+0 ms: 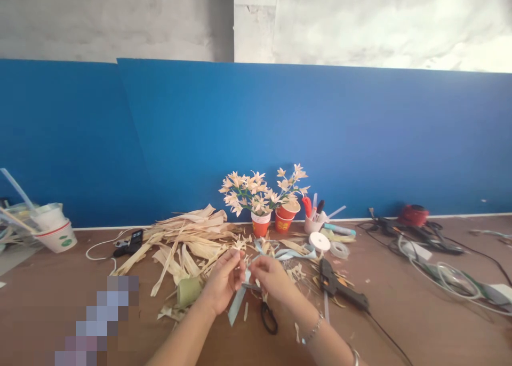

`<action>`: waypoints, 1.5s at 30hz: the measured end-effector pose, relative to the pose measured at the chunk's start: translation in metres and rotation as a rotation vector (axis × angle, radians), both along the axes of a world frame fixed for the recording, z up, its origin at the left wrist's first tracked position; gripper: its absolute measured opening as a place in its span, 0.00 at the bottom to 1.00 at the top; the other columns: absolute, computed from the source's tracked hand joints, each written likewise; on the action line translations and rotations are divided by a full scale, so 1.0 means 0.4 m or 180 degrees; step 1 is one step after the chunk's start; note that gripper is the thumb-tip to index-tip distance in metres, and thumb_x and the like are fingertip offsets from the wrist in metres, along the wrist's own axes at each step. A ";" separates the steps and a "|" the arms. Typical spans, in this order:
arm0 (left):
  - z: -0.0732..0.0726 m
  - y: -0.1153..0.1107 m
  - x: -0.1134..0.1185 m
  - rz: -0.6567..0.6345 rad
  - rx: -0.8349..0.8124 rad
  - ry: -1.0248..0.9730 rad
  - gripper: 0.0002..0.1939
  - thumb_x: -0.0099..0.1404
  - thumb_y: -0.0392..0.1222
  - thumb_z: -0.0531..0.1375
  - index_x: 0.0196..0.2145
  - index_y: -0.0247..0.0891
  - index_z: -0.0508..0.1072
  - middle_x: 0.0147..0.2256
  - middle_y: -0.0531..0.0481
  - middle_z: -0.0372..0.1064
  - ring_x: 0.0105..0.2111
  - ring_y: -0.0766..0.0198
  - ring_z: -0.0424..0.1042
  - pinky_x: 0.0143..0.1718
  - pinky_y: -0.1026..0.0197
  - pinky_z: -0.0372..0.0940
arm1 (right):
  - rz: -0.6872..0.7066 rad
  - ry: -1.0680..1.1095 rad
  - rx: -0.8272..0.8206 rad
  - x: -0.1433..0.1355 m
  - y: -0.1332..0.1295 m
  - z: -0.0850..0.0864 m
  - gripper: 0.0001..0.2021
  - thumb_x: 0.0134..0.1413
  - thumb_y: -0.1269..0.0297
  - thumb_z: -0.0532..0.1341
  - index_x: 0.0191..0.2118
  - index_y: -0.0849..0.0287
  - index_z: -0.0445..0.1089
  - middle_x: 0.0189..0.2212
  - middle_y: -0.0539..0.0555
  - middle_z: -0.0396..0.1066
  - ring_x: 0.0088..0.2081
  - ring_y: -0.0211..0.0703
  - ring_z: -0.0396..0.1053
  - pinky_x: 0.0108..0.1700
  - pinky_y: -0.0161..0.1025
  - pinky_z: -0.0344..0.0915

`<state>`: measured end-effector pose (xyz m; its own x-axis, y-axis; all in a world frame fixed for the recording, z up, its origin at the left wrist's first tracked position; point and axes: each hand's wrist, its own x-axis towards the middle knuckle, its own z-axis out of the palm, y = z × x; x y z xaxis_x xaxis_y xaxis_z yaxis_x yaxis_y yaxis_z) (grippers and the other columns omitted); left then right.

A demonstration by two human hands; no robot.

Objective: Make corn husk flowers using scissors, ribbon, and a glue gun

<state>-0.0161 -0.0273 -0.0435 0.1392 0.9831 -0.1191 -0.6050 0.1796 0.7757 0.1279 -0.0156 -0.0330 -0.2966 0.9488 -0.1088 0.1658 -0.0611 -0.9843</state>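
Note:
My left hand (226,281) is closed in a pinch on a small pale flower (239,245), which points upward from the fingertips and looks made of dried husk. Close by on the right, my right hand (272,279) has its thumb and fingers pressed together; what they hold, if anything, is too small to tell. A light blue strip (237,305) hangs down between the hands. Black-handled scissors (269,318) lie below my right hand, their blades partly hidden. Finished-looking husk flowers (250,187) stand in a red and white paper cup (261,225) beyond the hands.
Dried husks (184,238) are heaped at the left, beside a green cup-shaped piece (189,292). A glue gun (340,286), white tape roll (319,241) and pen cup (313,224) lie right. Cables (456,280) tangle at far right. A blue panel (280,126) stands behind.

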 end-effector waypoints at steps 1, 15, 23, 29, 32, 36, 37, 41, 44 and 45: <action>0.001 -0.003 0.005 -0.0078 0.0011 0.0077 0.12 0.54 0.46 0.64 0.32 0.36 0.68 0.21 0.57 0.65 0.16 0.76 0.62 0.13 0.74 0.49 | -0.0310 0.0253 0.0079 -0.003 0.004 0.007 0.08 0.43 0.60 0.60 0.26 0.60 0.68 0.17 0.45 0.66 0.13 0.28 0.52 0.16 0.29 0.47; -0.009 -0.012 0.024 -0.0453 0.0191 0.0854 0.13 0.52 0.46 0.64 0.26 0.32 0.70 0.21 0.52 0.68 0.16 0.73 0.65 0.14 0.72 0.50 | -0.0163 0.1125 -0.0276 0.011 0.004 0.032 0.16 0.35 0.54 0.68 0.20 0.61 0.66 0.14 0.45 0.61 0.17 0.30 0.52 0.22 0.32 0.47; -0.031 0.010 0.005 0.0527 0.0188 0.2038 0.14 0.53 0.49 0.61 0.28 0.34 0.73 0.16 0.55 0.63 0.12 0.72 0.56 0.14 0.68 0.50 | -0.1363 0.1589 0.0489 0.096 0.071 0.045 0.14 0.38 0.54 0.66 0.22 0.58 0.65 0.17 0.46 0.59 0.19 0.33 0.49 0.22 0.35 0.45; -0.019 0.009 -0.015 0.2592 0.1349 0.3406 0.11 0.52 0.44 0.63 0.36 0.45 0.76 0.51 0.44 0.63 0.54 0.48 0.56 0.54 0.48 0.52 | -0.1233 0.1480 0.0431 0.108 0.070 0.055 0.13 0.37 0.56 0.67 0.22 0.59 0.67 0.17 0.46 0.58 0.20 0.32 0.48 0.24 0.34 0.45; -0.003 -0.007 -0.002 0.2363 0.1724 0.3574 0.06 0.55 0.43 0.61 0.22 0.43 0.75 0.47 0.45 0.66 0.53 0.48 0.57 0.56 0.47 0.48 | -0.0939 0.1260 0.0305 0.071 0.051 0.045 0.13 0.35 0.56 0.68 0.20 0.60 0.67 0.17 0.45 0.58 0.20 0.31 0.47 0.24 0.34 0.45; 0.006 -0.025 0.023 0.1693 0.1976 0.3222 0.07 0.56 0.41 0.60 0.34 0.42 0.75 0.40 0.45 0.70 0.44 0.53 0.65 0.49 0.53 0.57 | -0.0681 0.1049 0.0239 0.019 0.018 0.036 0.14 0.34 0.55 0.68 0.19 0.60 0.68 0.18 0.47 0.61 0.22 0.34 0.53 0.27 0.35 0.50; 0.006 -0.028 0.028 0.1535 0.1928 0.3095 0.07 0.56 0.41 0.60 0.34 0.41 0.75 0.37 0.45 0.71 0.41 0.54 0.67 0.46 0.54 0.59 | -0.0631 0.1035 0.0261 0.011 0.011 0.035 0.14 0.34 0.55 0.68 0.19 0.60 0.68 0.19 0.47 0.62 0.23 0.35 0.55 0.28 0.35 0.52; 0.002 -0.028 0.039 0.1261 0.1522 0.2734 0.05 0.55 0.41 0.60 0.25 0.39 0.75 0.26 0.48 0.71 0.30 0.58 0.68 0.35 0.60 0.60 | -0.0578 0.1037 0.0418 -0.005 -0.002 0.033 0.12 0.36 0.55 0.67 0.21 0.60 0.69 0.22 0.50 0.65 0.28 0.39 0.60 0.34 0.36 0.56; 0.002 -0.025 0.041 0.1144 0.1354 0.2609 0.06 0.55 0.40 0.60 0.24 0.38 0.74 0.24 0.50 0.71 0.29 0.60 0.67 0.33 0.62 0.59 | -0.0505 0.0914 0.0663 -0.004 0.001 0.032 0.11 0.37 0.56 0.67 0.20 0.59 0.71 0.24 0.51 0.66 0.31 0.42 0.62 0.39 0.38 0.57; 0.003 -0.025 0.042 0.1114 0.1321 0.2570 0.06 0.55 0.39 0.59 0.24 0.38 0.74 0.24 0.50 0.71 0.29 0.60 0.68 0.33 0.62 0.59 | -0.0477 0.0858 0.0753 -0.002 0.003 0.032 0.11 0.37 0.56 0.67 0.19 0.59 0.71 0.24 0.51 0.66 0.32 0.43 0.62 0.40 0.38 0.57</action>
<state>0.0006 -0.0372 -0.0425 -0.1405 0.9386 0.3149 0.1697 -0.2905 0.9417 0.1270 -0.0143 -0.0203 -0.1409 0.9733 0.1812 -0.0943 0.1690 -0.9811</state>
